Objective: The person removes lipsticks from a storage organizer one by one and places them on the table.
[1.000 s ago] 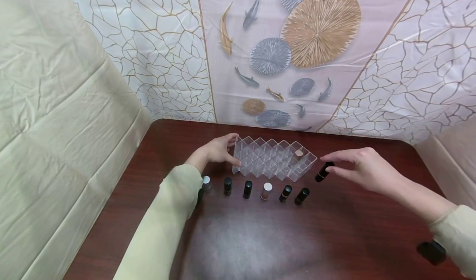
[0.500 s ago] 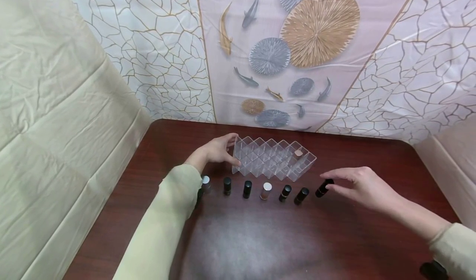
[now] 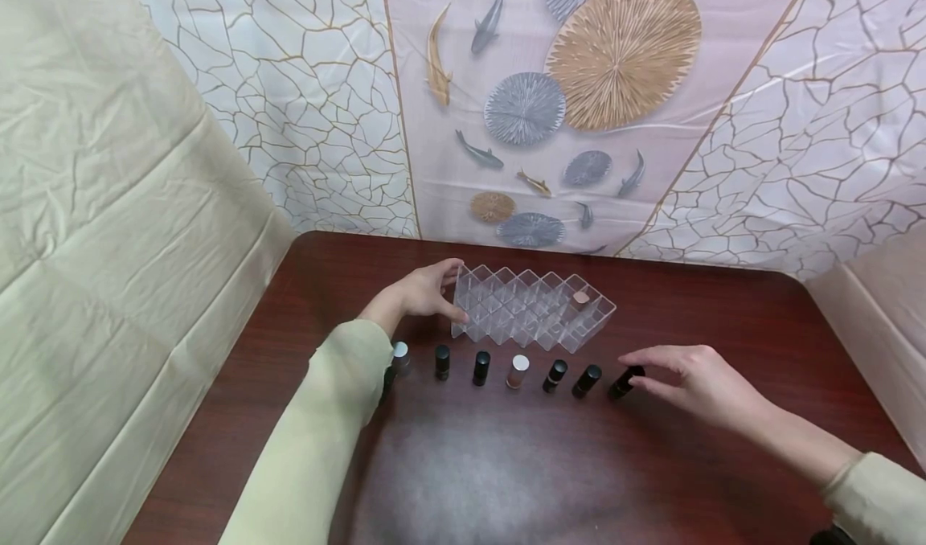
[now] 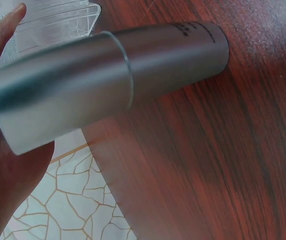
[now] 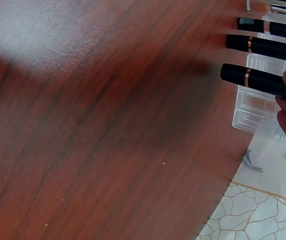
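A clear plastic lipstick organizer (image 3: 531, 308) with diamond-shaped compartments stands toward the back of the table. My left hand (image 3: 421, 291) grips its left end, thumb in front and fingers behind. In my right hand (image 3: 698, 382) a black lipstick tube (image 3: 624, 385) is pinched by its top between thumb and fingers; in the right wrist view the lipstick tube (image 5: 255, 80) shows a copper band. It is at the right end of the row, beside another black tube (image 3: 587, 381). Whether its base touches the table cannot be told. One pinkish-topped tube (image 3: 581, 298) sits in the organizer's right part.
In front of the organizer stand more tubes in a row: a white-capped one (image 3: 518, 371), several black ones such as this tube (image 3: 481, 368), and a silver one (image 3: 401, 357) by the left sleeve. The brown table (image 3: 723, 304) meets patterned cloth behind.
My right hand has moved toward the front of the table with the black lipstick tube, bringing it in line with the row. The left hand and the organizer have stayed in place.
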A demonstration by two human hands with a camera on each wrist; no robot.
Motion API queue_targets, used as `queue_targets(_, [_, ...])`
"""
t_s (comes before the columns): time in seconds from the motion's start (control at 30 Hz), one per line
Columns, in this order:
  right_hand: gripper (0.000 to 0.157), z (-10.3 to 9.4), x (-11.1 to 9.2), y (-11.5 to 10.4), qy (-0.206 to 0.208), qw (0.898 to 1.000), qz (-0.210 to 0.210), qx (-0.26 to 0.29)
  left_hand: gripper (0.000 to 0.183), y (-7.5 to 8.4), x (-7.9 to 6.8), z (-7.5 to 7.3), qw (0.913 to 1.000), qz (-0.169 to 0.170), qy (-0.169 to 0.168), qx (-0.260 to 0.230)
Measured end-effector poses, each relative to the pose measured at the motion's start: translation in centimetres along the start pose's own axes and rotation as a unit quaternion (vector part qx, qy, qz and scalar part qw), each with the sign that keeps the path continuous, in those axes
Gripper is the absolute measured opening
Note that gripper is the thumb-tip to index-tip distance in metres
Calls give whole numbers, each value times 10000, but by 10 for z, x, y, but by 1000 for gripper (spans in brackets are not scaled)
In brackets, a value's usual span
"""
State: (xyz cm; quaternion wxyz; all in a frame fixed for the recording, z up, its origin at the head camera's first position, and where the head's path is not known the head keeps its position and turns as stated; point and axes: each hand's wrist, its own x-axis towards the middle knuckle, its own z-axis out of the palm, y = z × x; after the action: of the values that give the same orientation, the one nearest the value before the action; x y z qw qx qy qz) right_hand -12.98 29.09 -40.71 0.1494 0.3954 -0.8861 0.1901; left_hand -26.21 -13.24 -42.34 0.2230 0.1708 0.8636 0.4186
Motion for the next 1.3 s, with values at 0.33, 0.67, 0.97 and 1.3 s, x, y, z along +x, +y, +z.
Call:
queue_targets(0.33, [51, 7, -7, 0, 37, 9999, -28, 102, 107, 0, 1, -1, 10000, -29, -5, 41])
queue_targets(0.67, [53, 7, -10, 1, 8, 9999, -54, 86, 107, 2, 0, -2, 10000, 4, 1, 96])
queue_targets(0.97, [53, 4, -8, -1, -31, 10000, 70, 18, 105, 3, -1, -2, 9999, 2, 13, 100])
queue_targets(1.3, [51, -4, -2, -2, -7, 9999, 146, -41, 106, 2, -2, -1, 9999, 26, 3, 119])
